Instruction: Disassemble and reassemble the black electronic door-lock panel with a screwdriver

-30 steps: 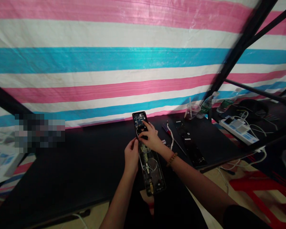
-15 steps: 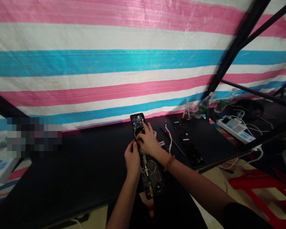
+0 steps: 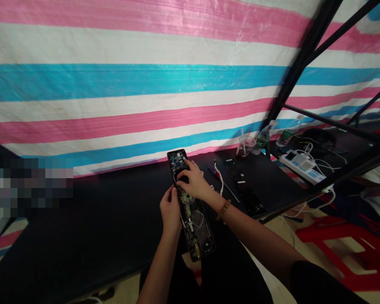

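A long black lock body [image 3: 194, 221] lies open on the black table [image 3: 91, 228], its inner parts, white wires and a blue circuit board [image 3: 176, 157] showing. My left hand [image 3: 170, 208] grips the body's left edge near its middle. My right hand [image 3: 191, 180] rests on the upper half, fingers pressing on a black part just below the circuit board. A bead bracelet sits on my right wrist.
To the right lie a red-handled screwdriver [image 3: 215, 173] with a white cable and a second black panel [image 3: 245, 192]. Behind stand a plastic cup [image 3: 248, 145] and bottles [image 3: 263, 136]. A power strip [image 3: 299, 164] with plugs is at far right; red stools on the floor.
The view has shifted slightly, so everything sits a bit further left. Both hands stay on the lock body, with my right fingers moving little over the black part.
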A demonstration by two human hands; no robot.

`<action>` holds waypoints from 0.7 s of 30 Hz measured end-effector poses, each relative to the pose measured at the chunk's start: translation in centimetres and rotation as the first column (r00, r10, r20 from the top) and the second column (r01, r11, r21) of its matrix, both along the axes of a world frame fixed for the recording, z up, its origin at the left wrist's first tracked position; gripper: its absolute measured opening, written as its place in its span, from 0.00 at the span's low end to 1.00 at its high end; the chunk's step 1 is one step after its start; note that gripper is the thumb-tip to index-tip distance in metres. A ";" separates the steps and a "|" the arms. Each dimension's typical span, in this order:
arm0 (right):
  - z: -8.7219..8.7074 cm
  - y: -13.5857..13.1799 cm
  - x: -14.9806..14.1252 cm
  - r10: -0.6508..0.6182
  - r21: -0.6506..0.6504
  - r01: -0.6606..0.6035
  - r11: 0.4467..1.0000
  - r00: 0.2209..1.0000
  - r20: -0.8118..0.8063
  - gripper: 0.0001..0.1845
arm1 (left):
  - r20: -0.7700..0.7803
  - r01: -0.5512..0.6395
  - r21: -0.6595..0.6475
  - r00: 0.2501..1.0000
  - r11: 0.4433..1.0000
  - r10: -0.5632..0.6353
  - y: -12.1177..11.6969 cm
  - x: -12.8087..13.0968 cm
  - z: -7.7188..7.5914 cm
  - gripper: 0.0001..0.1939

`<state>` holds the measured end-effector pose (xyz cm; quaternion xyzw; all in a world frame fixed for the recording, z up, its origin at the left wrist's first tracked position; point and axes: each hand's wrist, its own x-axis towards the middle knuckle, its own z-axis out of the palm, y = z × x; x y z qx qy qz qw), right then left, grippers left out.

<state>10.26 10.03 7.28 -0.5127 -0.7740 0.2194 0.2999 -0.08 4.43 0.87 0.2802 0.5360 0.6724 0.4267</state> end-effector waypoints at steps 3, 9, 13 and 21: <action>0.4 0.5 -0.8 -0.012 0.128 0.010 0.992 1.000 0.015 0.16 | 0.049 0.014 -0.029 0.999 0.999 -0.013 -0.1 0.0 0.1 0.20; 0.2 0.5 -1.6 -0.005 0.225 -0.016 0.974 0.996 0.094 0.11 | 0.031 0.012 -0.031 0.999 0.999 -0.011 -0.2 0.0 0.3 0.21; 0.1 0.4 -1.6 -0.023 0.245 -0.009 0.969 0.992 0.126 0.13 | -0.018 -0.008 -0.018 1.000 1.000 0.008 -0.2 0.1 0.2 0.22; 1.0 1.6 -0.5 0.124 0.226 -0.185 0.956 0.958 0.257 0.12 | 0.019 0.007 -0.035 1.000 0.999 -0.006 -0.3 0.1 0.4 0.22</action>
